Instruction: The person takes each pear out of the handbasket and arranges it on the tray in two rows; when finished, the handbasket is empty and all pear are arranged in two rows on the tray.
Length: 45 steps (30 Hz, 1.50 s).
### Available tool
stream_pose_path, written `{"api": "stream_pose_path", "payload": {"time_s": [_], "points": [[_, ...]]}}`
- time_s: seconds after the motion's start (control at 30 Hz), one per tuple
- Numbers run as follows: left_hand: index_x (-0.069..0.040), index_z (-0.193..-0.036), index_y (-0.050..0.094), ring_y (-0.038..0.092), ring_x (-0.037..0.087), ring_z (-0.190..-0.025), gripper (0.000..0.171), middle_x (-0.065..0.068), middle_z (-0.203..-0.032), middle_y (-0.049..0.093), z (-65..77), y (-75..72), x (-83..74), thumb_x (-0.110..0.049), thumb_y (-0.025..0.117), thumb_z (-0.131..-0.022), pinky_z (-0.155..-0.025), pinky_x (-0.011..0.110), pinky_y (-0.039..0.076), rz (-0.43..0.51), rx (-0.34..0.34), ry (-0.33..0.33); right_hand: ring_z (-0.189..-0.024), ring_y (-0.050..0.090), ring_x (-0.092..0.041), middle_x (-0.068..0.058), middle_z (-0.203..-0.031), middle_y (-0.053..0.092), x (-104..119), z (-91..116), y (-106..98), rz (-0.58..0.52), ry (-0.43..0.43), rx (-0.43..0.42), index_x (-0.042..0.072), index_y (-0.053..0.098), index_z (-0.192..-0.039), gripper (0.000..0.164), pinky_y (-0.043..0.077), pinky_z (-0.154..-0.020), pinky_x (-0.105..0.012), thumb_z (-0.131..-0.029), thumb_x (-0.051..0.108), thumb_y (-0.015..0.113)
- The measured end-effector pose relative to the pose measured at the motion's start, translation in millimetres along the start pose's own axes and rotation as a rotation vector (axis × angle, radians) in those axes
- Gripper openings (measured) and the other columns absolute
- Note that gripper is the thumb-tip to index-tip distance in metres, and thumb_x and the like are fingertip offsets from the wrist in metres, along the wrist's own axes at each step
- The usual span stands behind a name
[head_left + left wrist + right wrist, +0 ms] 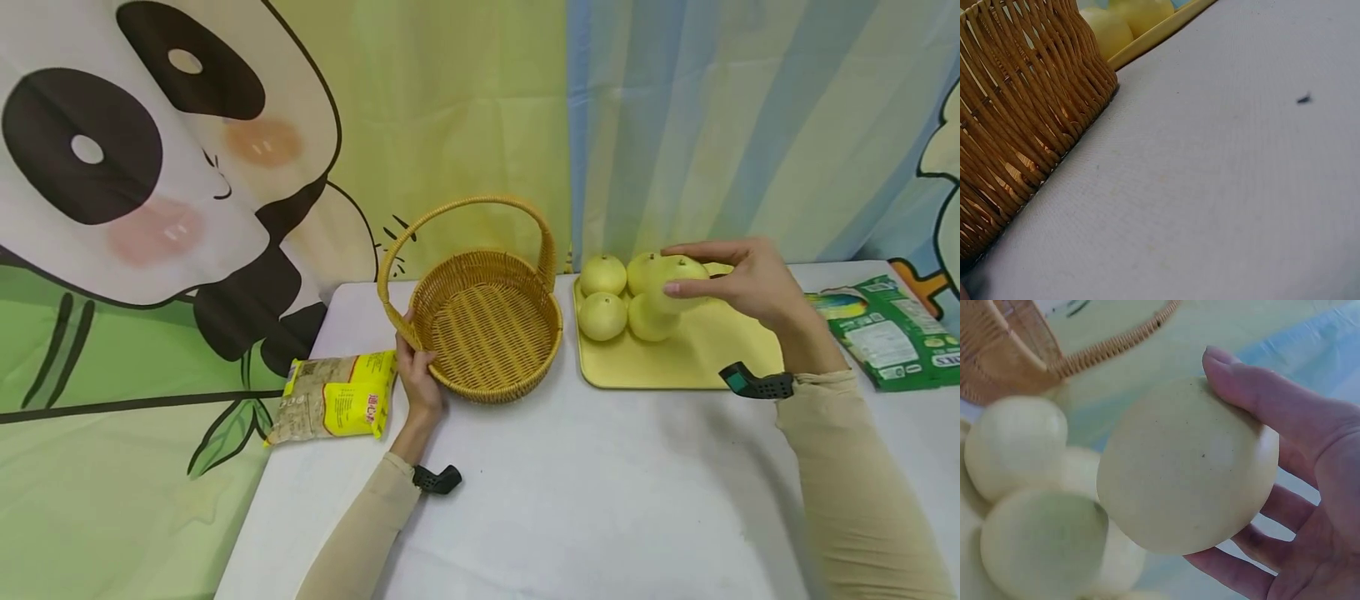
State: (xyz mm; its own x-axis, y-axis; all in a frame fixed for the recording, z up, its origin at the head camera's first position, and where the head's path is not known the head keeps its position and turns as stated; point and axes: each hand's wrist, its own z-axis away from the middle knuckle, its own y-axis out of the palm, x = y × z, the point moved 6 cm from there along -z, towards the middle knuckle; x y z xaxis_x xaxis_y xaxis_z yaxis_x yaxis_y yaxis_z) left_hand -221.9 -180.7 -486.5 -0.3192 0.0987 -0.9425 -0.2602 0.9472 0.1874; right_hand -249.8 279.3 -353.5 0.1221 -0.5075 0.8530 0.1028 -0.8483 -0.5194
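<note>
My right hand (757, 279) holds a pale yellow, round pear (1188, 469) with the thumb on one side and the fingers on the other. In the head view this pear is over the right side of a yellow tray (675, 371), overlapping other pears (602, 317) grouped on its left half. A woven wicker basket (491, 342) with a tall arched handle stands left of the tray, its inside showing bare weave. At its left side my left hand (420, 379) grips the rim near the handle's foot, thumb over the edge. Its other fingers are mostly hidden.
Left of the basket lies a yellow, partly clear food packet (333, 396). A green packet (888, 333) lies right of the tray. All stand on a white-covered table (570, 500), with a printed panda curtain (450, 100) behind.
</note>
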Motion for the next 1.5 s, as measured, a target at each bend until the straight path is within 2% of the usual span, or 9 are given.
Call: {"api": "stream_pose_path", "payload": {"time_s": [0.1, 0.17, 0.3, 0.53, 0.7, 0.9, 1.2, 1.33, 1.5], "points": [[-0.015, -0.163, 0.039, 0.032, 0.023, -0.158, 0.076, 0.001, -0.17, 0.035, 1.1, -1.0, 0.0, -0.001, 0.039, -0.088, -0.129, 0.044, 0.021, -0.016, -0.01, -0.002, -0.133, 0.053, -0.01, 0.015, -0.139, 0.069, -13.4, 6.1, -10.5, 0.02, 0.03, -0.045, 0.019, 0.073, -0.139, 0.055, 0.046, -0.092, -0.02, -0.087, 0.029, 0.088], [-0.017, -0.163, 0.039, 0.033, 0.024, -0.158, 0.077, 0.001, -0.17, 0.035, 1.3, -1.5, 0.2, -0.002, 0.039, -0.088, -0.128, 0.046, 0.022, -0.02, -0.009, -0.002, -0.138, 0.051, -0.017, 0.019, -0.138, 0.067, -23.2, 9.4, -15.8, 0.036, 0.067, -0.066, 0.02, 0.071, -0.141, 0.058, 0.045, -0.101, -0.032, -0.087, 0.032, 0.088], [-0.018, -0.164, 0.037, 0.034, 0.029, -0.157, 0.078, 0.001, -0.171, 0.035, 1.2, -2.4, 0.8, -0.004, 0.038, -0.087, -0.127, 0.048, 0.026, -0.02, -0.002, -0.001, -0.147, 0.047, -0.031, 0.014, -0.145, 0.065, -42.0, 12.7, -22.7, 0.058, 0.131, -0.103, 0.017, 0.069, -0.143, 0.064, 0.04, -0.108, -0.055, -0.086, 0.037, 0.089], [-0.017, -0.164, 0.036, 0.035, 0.031, -0.156, 0.079, 0.002, -0.17, 0.036, 1.6, -2.5, 1.0, -0.006, 0.039, -0.086, -0.126, 0.045, 0.028, -0.01, 0.003, -0.004, -0.138, 0.05, -0.036, -0.01, -0.144, 0.063, -70.4, 15.3, -24.5, 0.146, 0.176, -0.173, 0.01, 0.071, -0.139, 0.071, 0.04, -0.095, -0.042, -0.08, 0.046, 0.091], [-0.015, -0.163, 0.038, 0.034, 0.026, -0.157, 0.077, 0.002, -0.17, 0.036, 1.7, -4.0, 0.9, -0.005, 0.04, -0.087, -0.126, 0.04, 0.026, -0.011, -0.009, 0.003, -0.138, 0.051, -0.039, -0.024, -0.146, 0.063, -83.7, 17.0, -21.1, 0.184, 0.197, -0.186, 0.01, 0.074, -0.135, 0.074, 0.039, -0.095, -0.043, -0.077, 0.051, 0.093], [-0.015, -0.162, 0.04, 0.033, 0.022, -0.158, 0.075, 0.001, -0.17, 0.036, 1.7, -4.9, 0.8, -0.002, 0.04, -0.088, -0.129, 0.042, 0.022, -0.023, -0.022, 0.001, -0.141, 0.049, -0.042, -0.025, -0.147, 0.062, -96.7, 17.2, -16.4, 0.183, 0.237, -0.177, 0.009, 0.072, -0.137, 0.078, 0.038, -0.102, -0.051, -0.077, 0.056, 0.091], [-0.014, -0.162, 0.04, 0.032, 0.022, -0.158, 0.076, 0.002, -0.17, 0.035, 1.4, -2.4, 1.3, -0.001, 0.039, -0.088, -0.13, 0.045, 0.019, -0.014, -0.027, 0.004, -0.133, 0.054, -0.034, -0.023, -0.143, 0.065, -103.1, 17.6, -13.0, 0.212, 0.194, -0.213, 0.007, 0.073, -0.136, 0.075, 0.037, -0.094, -0.035, -0.08, 0.054, 0.089], [-0.014, -0.162, 0.04, 0.033, 0.021, -0.158, 0.076, 0.002, -0.17, 0.036, 1.3, -2.0, 1.2, -0.001, 0.039, -0.087, -0.129, 0.043, 0.02, -0.017, -0.03, 0.007, -0.132, 0.056, -0.037, -0.022, -0.146, 0.063, -102.1, 18.8, -11.2, 0.208, 0.182, -0.206, 0.007, 0.071, -0.138, 0.076, 0.038, -0.091, -0.027, -0.082, 0.054, 0.088], [-0.014, -0.162, 0.041, 0.034, 0.023, -0.157, 0.076, 0.002, -0.17, 0.037, -0.4, -1.0, 0.2, -0.002, 0.039, -0.087, -0.128, 0.044, 0.022, -0.039, -0.026, 0.019, -0.135, 0.052, -0.042, -0.026, -0.149, 0.059, -98.9, 20.4, -9.3, 0.23, 0.155, -0.206, 0.004, 0.069, -0.14, 0.075, 0.042, -0.096, -0.035, -0.084, 0.051, 0.087]]}}
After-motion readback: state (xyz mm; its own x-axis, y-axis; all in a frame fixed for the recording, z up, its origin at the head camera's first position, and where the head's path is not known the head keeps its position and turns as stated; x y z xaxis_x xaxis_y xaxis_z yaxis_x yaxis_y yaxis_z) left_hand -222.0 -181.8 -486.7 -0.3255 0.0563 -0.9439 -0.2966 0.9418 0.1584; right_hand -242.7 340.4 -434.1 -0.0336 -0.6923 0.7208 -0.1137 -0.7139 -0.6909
